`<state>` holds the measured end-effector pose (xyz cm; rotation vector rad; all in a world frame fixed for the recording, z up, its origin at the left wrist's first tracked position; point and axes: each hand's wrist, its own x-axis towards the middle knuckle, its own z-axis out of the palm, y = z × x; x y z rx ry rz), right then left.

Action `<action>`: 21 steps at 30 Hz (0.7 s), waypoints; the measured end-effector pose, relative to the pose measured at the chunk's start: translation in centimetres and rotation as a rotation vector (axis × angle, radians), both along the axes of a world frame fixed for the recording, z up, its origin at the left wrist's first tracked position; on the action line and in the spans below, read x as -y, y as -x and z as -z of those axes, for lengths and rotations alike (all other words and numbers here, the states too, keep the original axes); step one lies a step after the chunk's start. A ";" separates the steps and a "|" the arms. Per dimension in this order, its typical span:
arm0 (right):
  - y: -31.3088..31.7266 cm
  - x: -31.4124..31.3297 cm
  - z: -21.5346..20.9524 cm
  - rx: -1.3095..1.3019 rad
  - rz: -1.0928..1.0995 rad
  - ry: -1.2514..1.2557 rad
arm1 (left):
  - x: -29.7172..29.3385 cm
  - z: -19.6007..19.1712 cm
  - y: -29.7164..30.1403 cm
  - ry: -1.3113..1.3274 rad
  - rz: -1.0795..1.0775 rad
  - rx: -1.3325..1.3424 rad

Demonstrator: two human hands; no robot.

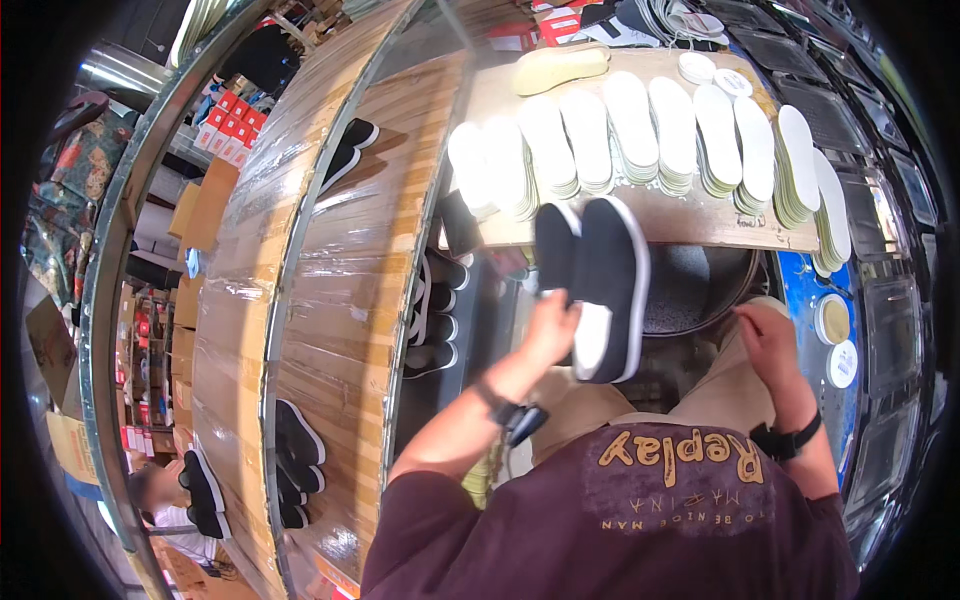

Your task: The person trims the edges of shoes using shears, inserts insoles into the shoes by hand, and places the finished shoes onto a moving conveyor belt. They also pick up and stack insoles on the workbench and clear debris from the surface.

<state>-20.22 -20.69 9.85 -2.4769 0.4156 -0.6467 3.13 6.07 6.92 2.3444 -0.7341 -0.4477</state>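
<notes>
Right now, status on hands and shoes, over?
Left hand gripping black shoes. Right hand near right leg, no shoe. Insole stacks line board beyond shoes.

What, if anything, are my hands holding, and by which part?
Your left hand holds a pair of black shoes by the heel end, near the openings; nothing shows in your right hand.

Held shoes (610, 250): black uppers, white sole edges. Insole stacks (630, 115): white tops, pale green layered edges. Sole-shaped piece (560, 71): pale yellow. Workbench (660, 222): light tan. Shelf boards (350, 240): brown, showing paler bands. Shirt (540, 550): dark maroon, carries gold lettering on a duller purplish patch. Trousers (715, 390): beige. Wrist straps (790, 440): black. Stacked boxes (230, 127): red and white. Cloth (92, 165): dark green-grey, patterned with reddish patches.
</notes>
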 end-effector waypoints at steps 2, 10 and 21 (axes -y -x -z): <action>2.4 1.3 0.6 -0.101 0.072 -0.038 | -4.0 -1.1 -3.7 -0.017 -0.134 0.095; 4.4 -0.3 2.0 -0.401 0.179 -0.177 | -27.0 -6.6 -34.3 0.383 -0.652 0.512; 6.7 -0.6 0.1 -0.406 0.170 -0.062 | -5.6 3.3 -20.0 0.438 -0.309 0.245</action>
